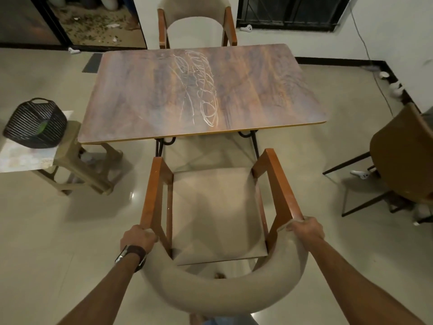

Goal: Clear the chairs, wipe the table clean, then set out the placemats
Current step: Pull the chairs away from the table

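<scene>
At lower centre, the near chair [219, 214] is sitting just short of the table [201, 95], both hands gripping its curved back: left hand [138, 239] and right hand [307, 231] curling round the ends. Chalky scribbles [199, 85] are showing mid-table. At far left, a basket [35, 123] is resting on a stool [77, 165].
</scene>
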